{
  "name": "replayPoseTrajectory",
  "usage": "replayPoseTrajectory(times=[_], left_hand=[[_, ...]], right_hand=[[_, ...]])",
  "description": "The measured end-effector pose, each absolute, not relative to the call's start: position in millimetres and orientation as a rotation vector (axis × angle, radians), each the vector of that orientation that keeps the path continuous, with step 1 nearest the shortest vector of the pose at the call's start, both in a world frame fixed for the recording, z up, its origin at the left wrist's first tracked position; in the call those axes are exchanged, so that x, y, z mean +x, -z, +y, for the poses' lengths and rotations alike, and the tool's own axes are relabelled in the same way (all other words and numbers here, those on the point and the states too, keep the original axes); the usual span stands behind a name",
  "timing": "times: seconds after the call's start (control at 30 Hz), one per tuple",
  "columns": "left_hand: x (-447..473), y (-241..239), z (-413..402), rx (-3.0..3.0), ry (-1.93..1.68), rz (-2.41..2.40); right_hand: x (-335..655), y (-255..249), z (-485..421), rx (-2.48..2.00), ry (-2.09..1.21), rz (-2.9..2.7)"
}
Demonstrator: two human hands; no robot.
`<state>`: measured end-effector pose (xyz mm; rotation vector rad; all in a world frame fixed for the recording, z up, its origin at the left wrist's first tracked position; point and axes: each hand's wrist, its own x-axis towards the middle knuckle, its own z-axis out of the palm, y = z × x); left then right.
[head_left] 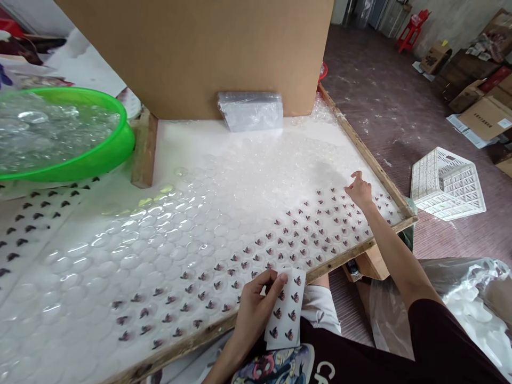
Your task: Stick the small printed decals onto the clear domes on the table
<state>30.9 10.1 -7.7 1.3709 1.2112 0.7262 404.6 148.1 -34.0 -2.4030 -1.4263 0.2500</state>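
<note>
My left hand (256, 304) pinches a white sticker sheet (285, 314) near its top, at the table's front edge. Small dark printed stickers in rows cover the sheet. Over the right part of the table is my right hand (360, 191), its thumb and index finger apart and nothing visible between them. Clear round plastic discs (136, 246) lie closely packed across the white tabletop (188, 133). Along the front and right, many of them carry a small dark sticker (269, 236). Whether my right fingertips touch a disc, I cannot tell.
A wooden rim (360, 248) edges the table. At the left stands a green basin (116, 144) of clear plastic pieces. A large cardboard sheet (208, 48) rises behind a clear-wrapped stack (252, 111). A white crate (448, 184) and a plastic bag (476, 304) are at the right.
</note>
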Motion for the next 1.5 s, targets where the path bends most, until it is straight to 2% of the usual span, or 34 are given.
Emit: replayPoseTrajectory(times=[0.33,0.6,0.87,1.17,1.37,1.43,1.5], left_hand=[[27.0,9.4,8.1,1.368,-0.728,1.200],[26.6,11.9,7.3,1.366,-0.700,1.215],[30.7,12.7,9.1,1.403,-0.680,1.209],[30.9,16.6,8.7,1.383,-0.677,1.215],[29.9,14.2,8.6,1.351,-0.721,1.200],[30.4,12.8,8.6,1.330,-0.747,1.207],[31.9,10.9,9.1,1.309,-0.774,1.218]], right_hand=[[404.6,29.4,147.8,-2.566,-0.158,-1.492],[440.9,31.9,143.7,-2.149,-0.262,-1.159],[452.3,39.0,152.5,-2.204,-0.464,-1.091],[437.6,38.8,157.3,-2.354,-0.358,-1.154],[418.9,15.2,144.6,-2.365,-0.250,-1.202],[392.0,3.9,125.6,-2.231,-0.313,-1.218],[351.9,-5.3,97.5,-1.998,-0.572,-1.295]])
